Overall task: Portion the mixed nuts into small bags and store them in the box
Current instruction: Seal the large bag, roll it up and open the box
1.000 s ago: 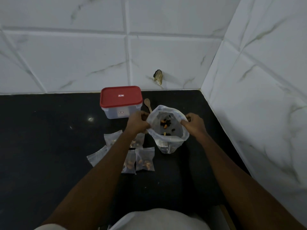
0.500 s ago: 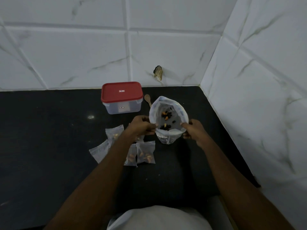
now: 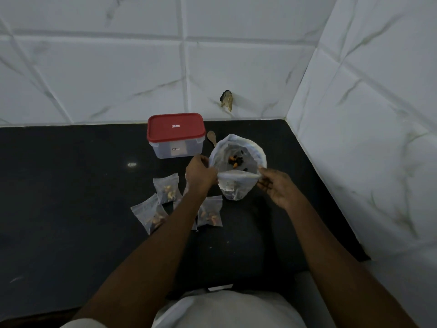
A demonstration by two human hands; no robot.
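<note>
A large clear plastic bag [image 3: 236,185] stands open on the black counter [image 3: 71,197], with a few mixed nuts [image 3: 236,160] at its bottom. My left hand [image 3: 199,175] pinches the left side of its rim. My right hand [image 3: 275,185] pinches the right side, and the near rim is stretched flat between them. Several small filled bags [image 3: 165,189] lie on the counter left of the big bag, partly hidden by my left forearm. The clear box with a red lid [image 3: 176,134] stands shut behind them.
A wooden spoon [image 3: 211,137] lies between the box and the big bag. White tiled walls [image 3: 354,138] close the back and right side of the counter. A small dark fitting [image 3: 227,100] sticks out of the back wall.
Both hands slid from the far sides of the bag's rim to its near edge and pulled it taut. The bag's mouth has narrowed. The view shifted slightly.
</note>
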